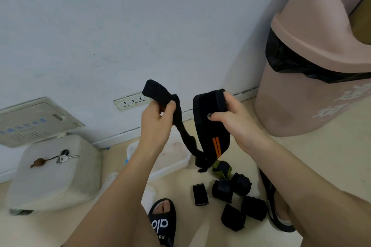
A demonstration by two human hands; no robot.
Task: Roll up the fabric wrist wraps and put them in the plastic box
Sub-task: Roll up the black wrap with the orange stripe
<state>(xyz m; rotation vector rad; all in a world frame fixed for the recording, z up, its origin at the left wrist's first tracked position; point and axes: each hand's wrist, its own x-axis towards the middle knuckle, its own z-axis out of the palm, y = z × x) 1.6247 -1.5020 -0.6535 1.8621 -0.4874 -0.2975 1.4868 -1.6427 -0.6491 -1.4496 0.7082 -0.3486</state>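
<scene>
Two hands gripping black wrist wrap [210, 126], orange stripes, unrolled, dangling

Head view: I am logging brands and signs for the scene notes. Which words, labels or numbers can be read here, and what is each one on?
"alo": white letters on the strap of the black slide sandal.
Smaller white text at that strap's lower edge: cut off, not readable.
White characters on the pink bin: partly out of frame, not readable.
Blue characters on the wall panel: too blurred to read.
</scene>
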